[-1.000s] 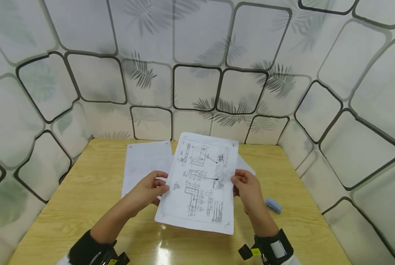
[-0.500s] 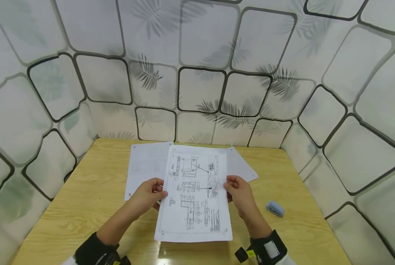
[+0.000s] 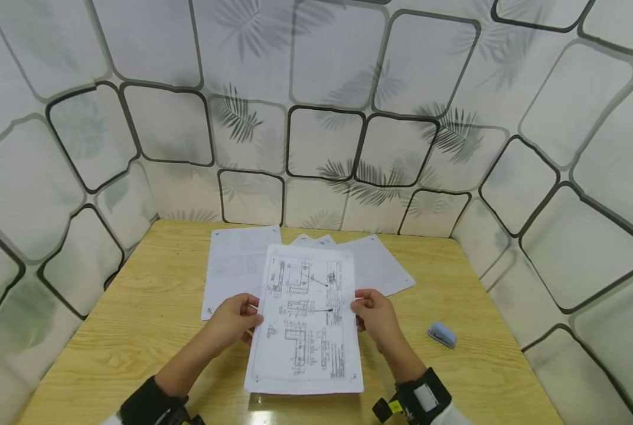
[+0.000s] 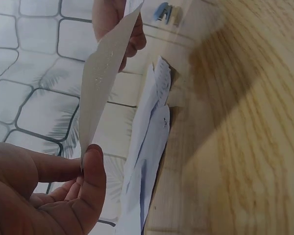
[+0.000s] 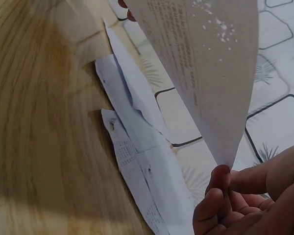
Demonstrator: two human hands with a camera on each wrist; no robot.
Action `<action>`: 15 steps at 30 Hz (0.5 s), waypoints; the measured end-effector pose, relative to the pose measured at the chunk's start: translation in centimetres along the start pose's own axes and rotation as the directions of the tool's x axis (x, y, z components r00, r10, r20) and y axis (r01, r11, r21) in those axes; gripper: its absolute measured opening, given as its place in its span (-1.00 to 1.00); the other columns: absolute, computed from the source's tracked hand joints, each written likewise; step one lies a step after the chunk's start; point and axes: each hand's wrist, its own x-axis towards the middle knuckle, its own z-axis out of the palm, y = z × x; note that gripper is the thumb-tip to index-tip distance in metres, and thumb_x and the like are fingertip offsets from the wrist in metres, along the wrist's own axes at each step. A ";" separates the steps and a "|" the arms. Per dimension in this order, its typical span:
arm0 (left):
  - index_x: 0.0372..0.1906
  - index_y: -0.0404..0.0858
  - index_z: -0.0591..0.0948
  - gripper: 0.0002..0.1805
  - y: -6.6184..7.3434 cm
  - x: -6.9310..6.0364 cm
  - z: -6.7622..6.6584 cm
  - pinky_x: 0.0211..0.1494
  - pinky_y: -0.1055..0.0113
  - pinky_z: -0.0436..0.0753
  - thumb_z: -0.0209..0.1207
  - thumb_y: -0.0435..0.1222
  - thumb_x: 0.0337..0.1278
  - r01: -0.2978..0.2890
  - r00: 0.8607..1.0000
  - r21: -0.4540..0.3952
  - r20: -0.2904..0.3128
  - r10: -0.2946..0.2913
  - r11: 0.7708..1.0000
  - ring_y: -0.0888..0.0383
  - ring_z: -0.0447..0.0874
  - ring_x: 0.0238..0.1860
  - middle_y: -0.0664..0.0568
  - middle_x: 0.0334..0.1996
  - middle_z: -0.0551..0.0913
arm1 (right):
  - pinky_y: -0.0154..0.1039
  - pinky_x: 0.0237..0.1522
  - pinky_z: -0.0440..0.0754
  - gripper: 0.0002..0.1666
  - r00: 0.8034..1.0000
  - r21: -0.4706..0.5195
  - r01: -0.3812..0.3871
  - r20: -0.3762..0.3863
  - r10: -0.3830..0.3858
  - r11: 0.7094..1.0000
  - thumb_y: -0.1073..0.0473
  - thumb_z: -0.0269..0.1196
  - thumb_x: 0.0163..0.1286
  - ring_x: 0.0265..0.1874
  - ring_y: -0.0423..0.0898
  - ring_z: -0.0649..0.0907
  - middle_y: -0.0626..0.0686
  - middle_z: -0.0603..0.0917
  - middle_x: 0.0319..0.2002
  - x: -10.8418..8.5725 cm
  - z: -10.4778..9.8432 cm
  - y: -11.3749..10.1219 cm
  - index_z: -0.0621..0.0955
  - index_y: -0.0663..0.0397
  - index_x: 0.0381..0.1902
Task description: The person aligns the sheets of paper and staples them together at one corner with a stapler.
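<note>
A white sheet of paper printed with technical drawings (image 3: 303, 321) is held up above the table, its printed face toward me in the head view. My left hand (image 3: 231, 321) pinches its left edge between thumb and fingers. On the opposite edge, my right hand (image 3: 377, 319) grips it the same way. Both wrist views show the paper's back, with print faintly visible in the right one, and daylight under it. Behind it lie loose sheets: one at left (image 3: 237, 265), one slanted at right (image 3: 377, 265), and corners of others between them, mostly hidden.
A small light-blue stapler (image 3: 441, 335) lies on the wooden table (image 3: 486, 366), to the right of my right hand. Patterned curtain-like walls (image 3: 322, 141) stand close behind the table and on both sides.
Both hands have brought the drawing sheet lower, nearer me and a little left, and it is straighter. More of the sheets behind it now shows. The stapler stays put.
</note>
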 end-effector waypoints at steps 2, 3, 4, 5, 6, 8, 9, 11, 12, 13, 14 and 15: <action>0.00 -0.47 0.53 -0.75 -0.2 0.1 0.1 -0.46 0.12 0.73 0.20 -0.55 0.23 0.002 1.000 0.011 -0.006 -0.002 1.000 0.04 0.68 -0.43 -0.16 -0.35 0.59 | -0.24 -0.49 0.58 -0.66 1.000 -0.011 -0.002 0.004 0.002 1.000 0.34 0.23 0.46 -0.51 -0.08 0.56 0.15 0.66 -0.26 0.0 0.2 0.2 0.55 0.30 0.16; -0.01 -0.47 0.54 -0.75 -0.3 0.1 0.1 -0.46 0.11 0.73 0.20 -0.55 0.23 0.003 1.000 0.015 -0.007 -0.003 1.000 0.04 0.68 -0.43 -0.17 -0.35 0.59 | -0.24 -0.49 0.58 -0.65 1.000 -0.015 -0.004 0.007 0.004 1.000 0.34 0.23 0.46 -0.51 -0.07 0.56 0.15 0.66 -0.26 0.0 0.2 0.2 0.55 0.30 0.16; -0.01 -0.47 0.54 -0.76 -0.4 0.1 0.2 -0.47 0.12 0.72 0.20 -0.55 0.23 0.005 1.000 0.020 -0.009 -0.005 1.000 0.04 0.68 -0.44 -0.16 -0.35 0.59 | -0.25 -0.49 0.58 -0.65 1.000 -0.017 -0.008 0.007 0.009 1.000 0.33 0.23 0.46 -0.50 -0.06 0.56 0.14 0.66 -0.26 0.0 0.3 0.3 0.55 0.30 0.17; -0.01 -0.47 0.54 -0.76 -0.5 0.2 0.2 -0.47 0.11 0.72 0.20 -0.56 0.22 0.008 1.000 0.022 -0.010 -0.007 1.000 0.04 0.68 -0.44 -0.16 -0.35 0.59 | -0.25 -0.49 0.58 -0.64 1.000 -0.022 -0.008 0.009 0.008 1.000 0.33 0.23 0.46 -0.50 -0.06 0.57 0.14 0.66 -0.25 0.0 0.3 0.3 0.55 0.30 0.17; -0.01 -0.47 0.54 -0.76 -0.6 0.2 0.3 -0.48 0.11 0.72 0.20 -0.56 0.22 0.011 1.000 0.025 -0.010 -0.011 1.000 0.04 0.67 -0.45 -0.16 -0.35 0.59 | -0.25 -0.49 0.57 -0.64 1.000 -0.024 -0.011 0.011 0.011 1.000 0.33 0.23 0.46 -0.50 -0.05 0.57 0.15 0.66 -0.25 0.0 0.4 0.4 0.55 0.30 0.18; -0.01 -0.46 0.54 -0.75 -0.7 0.3 0.3 -0.49 0.11 0.72 0.20 -0.56 0.22 0.019 1.000 0.032 -0.008 -0.019 0.999 0.03 0.68 -0.46 -0.17 -0.35 0.59 | -0.25 -0.48 0.57 -0.64 1.000 -0.031 -0.018 0.016 0.019 0.999 0.33 0.23 0.47 -0.50 -0.04 0.57 0.15 0.66 -0.24 0.0 0.4 0.5 0.54 0.30 0.18; -0.01 -0.46 0.54 -0.75 -0.8 0.3 0.4 -0.49 0.11 0.72 0.20 -0.56 0.22 0.024 1.000 0.037 -0.006 -0.024 0.999 0.03 0.68 -0.46 -0.17 -0.35 0.59 | -0.24 -0.48 0.57 -0.63 1.000 -0.037 -0.025 0.017 0.025 0.999 0.33 0.23 0.47 -0.50 -0.05 0.58 0.15 0.66 -0.24 0.1 0.4 0.5 0.54 0.29 0.19; 0.00 -0.46 0.54 -0.74 -0.9 0.4 0.4 -0.49 0.11 0.72 0.21 -0.55 0.23 0.035 0.999 0.050 -0.001 -0.035 0.998 0.02 0.70 -0.47 -0.17 -0.34 0.60 | -0.23 -0.47 0.58 -0.63 0.999 -0.051 -0.035 0.019 0.036 0.998 0.32 0.23 0.47 -0.50 -0.06 0.58 0.15 0.66 -0.24 0.2 0.5 0.7 0.54 0.28 0.19; 0.01 -0.46 0.53 -0.74 -1.0 0.4 0.5 -0.49 0.11 0.72 0.21 -0.55 0.23 0.040 0.999 0.061 0.000 -0.040 0.997 0.02 0.70 -0.48 -0.17 -0.34 0.60 | -0.23 -0.46 0.58 -0.63 0.999 -0.058 -0.041 0.019 0.042 0.997 0.32 0.23 0.47 -0.50 -0.06 0.58 0.14 0.66 -0.24 0.2 0.6 0.8 0.54 0.26 0.20; 0.01 -0.46 0.53 -0.73 -1.0 0.4 0.5 -0.49 0.12 0.72 0.22 -0.55 0.23 0.044 0.999 0.073 -0.001 -0.045 0.996 0.02 0.71 -0.48 -0.17 -0.34 0.60 | -0.22 -0.46 0.58 -0.63 0.999 -0.067 -0.046 0.019 0.047 0.997 0.32 0.23 0.47 -0.50 -0.07 0.58 0.14 0.66 -0.24 0.3 0.6 0.9 0.54 0.25 0.20; 0.02 -0.46 0.53 -0.73 -1.1 0.5 0.5 -0.49 0.12 0.72 0.22 -0.55 0.23 0.048 0.999 0.089 -0.002 -0.048 0.995 0.02 0.71 -0.48 -0.17 -0.34 0.61 | -0.22 -0.47 0.58 -0.62 0.999 -0.075 -0.046 0.020 0.047 0.996 0.32 0.23 0.47 -0.50 -0.07 0.58 0.14 0.67 -0.24 0.4 0.7 1.1 0.54 0.26 0.20; 0.02 -0.46 0.53 -0.72 -1.2 0.5 0.6 -0.49 0.13 0.72 0.23 -0.54 0.23 0.050 0.999 0.102 -0.003 -0.049 0.994 0.03 0.71 -0.48 -0.16 -0.33 0.60 | -0.22 -0.47 0.59 -0.62 0.999 -0.080 -0.048 0.020 0.050 0.996 0.32 0.23 0.47 -0.51 -0.07 0.58 0.14 0.67 -0.25 0.4 0.7 1.2 0.54 0.25 0.20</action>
